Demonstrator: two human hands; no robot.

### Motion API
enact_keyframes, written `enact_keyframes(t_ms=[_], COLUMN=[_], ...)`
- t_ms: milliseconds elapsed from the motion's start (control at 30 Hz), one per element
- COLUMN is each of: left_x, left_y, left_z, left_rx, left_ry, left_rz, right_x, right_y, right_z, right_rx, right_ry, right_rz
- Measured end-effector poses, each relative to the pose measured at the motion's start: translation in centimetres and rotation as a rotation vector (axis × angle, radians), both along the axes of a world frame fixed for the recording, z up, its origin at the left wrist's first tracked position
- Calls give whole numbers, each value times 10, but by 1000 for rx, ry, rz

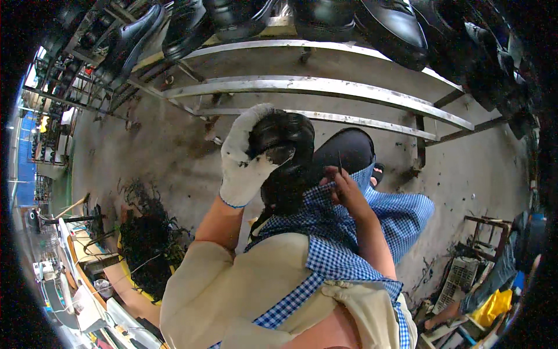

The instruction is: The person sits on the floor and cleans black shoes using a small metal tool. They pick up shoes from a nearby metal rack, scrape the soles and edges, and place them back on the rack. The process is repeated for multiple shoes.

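Shoe (pixel 299 150) (gloved hand (pixel 245 166) hides part); tool (pixel 340 160) indistinct

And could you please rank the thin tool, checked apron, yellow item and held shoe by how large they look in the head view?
1. Checked apron
2. Black shoe in the gloved left hand
3. Yellow item at lower right
4. Thin tool in the right hand

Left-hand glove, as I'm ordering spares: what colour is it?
The glove is white with a blue cuff edge, best seen in the head view.
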State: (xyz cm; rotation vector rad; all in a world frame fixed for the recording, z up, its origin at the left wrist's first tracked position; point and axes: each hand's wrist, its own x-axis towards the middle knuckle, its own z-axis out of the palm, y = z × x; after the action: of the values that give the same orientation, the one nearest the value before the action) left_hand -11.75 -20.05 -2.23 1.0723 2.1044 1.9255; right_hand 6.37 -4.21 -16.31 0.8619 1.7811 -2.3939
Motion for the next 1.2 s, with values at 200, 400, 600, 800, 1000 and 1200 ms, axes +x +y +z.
enact_keyframes(t_ms=[200, 400, 600, 800, 1000, 1200], left_x=[-2, 3, 14, 14, 13, 16], left_y=[-1, 3, 13, 18, 20, 20], left_z=[4, -1, 0, -14, -15, -17], left_rx=[-142, -192, -274, -232, -292, -263], left_ry=[124, 140, -106, -11, -30, -158], left_rz=[-103, -197, -363, -450, -427, -407], right_x=[4, 2, 8, 15, 14, 11], right_y=[4, 9, 13, 22, 17, 17], right_z=[15, 75, 135, 153, 152, 148], right_rx=[304, 865, 1112, 1271, 1416, 1421], right_ry=[261, 382, 577, 465, 357, 369], right_rz=[5, -24, 63, 113, 99, 51])
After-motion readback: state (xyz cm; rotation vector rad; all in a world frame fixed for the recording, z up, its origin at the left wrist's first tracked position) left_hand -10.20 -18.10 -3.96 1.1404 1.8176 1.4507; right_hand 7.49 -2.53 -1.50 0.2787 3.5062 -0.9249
